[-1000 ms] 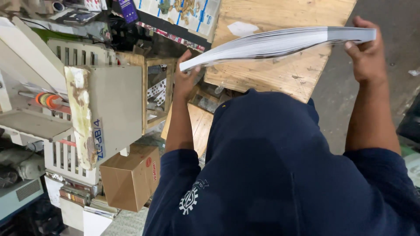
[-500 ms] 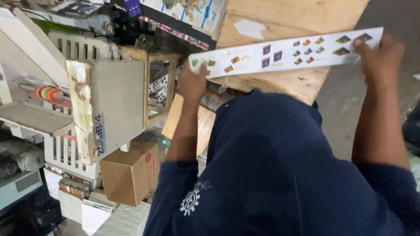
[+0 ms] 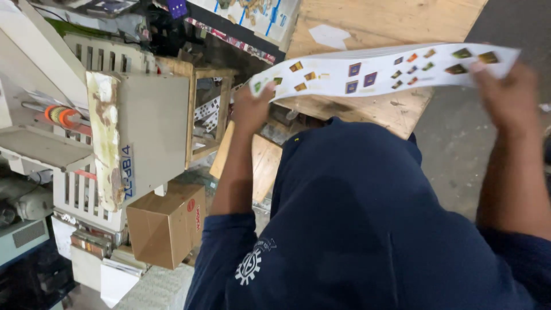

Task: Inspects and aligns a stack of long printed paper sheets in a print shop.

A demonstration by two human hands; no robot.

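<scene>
While the head camera looks straight down, the lines below record what shows.

Surface: a bare wooden table [image 3: 367,26] fills the top middle, with a pale scrap of paper [image 3: 330,35] lying on it.
Floor: grey concrete [image 3: 459,143] runs along the right of the table.
Room: a beige machine [image 3: 143,132] with slatted sides stands on the left; a brown cardboard box [image 3: 166,227] sits at its foot, and a small wooden frame [image 3: 209,109] stands between machine and table.
Paper stack: a stack of white sheets [image 3: 379,72], printed with small coloured squares, is held lengthwise above the near edge of the table, sagging a little in the middle.
Left hand: the left hand [image 3: 252,109] grips the stack's left end; fingers curl under it with the thumb on top.
Right hand: the right hand [image 3: 508,103] holds the right end; it is blurred, so the fingers appear closed on the edge but their exact set cannot be told.
Hidden: the person's dark blue top [image 3: 367,229] covers the lower middle and hides the table's near edge and the floor below it.
Cut off: the machine's left part and the right forearm run out of view.
Hard to make out: the number of sheets in the stack cannot be counted.
Counts: two hands, one stack, one box, one table, one machine.
</scene>
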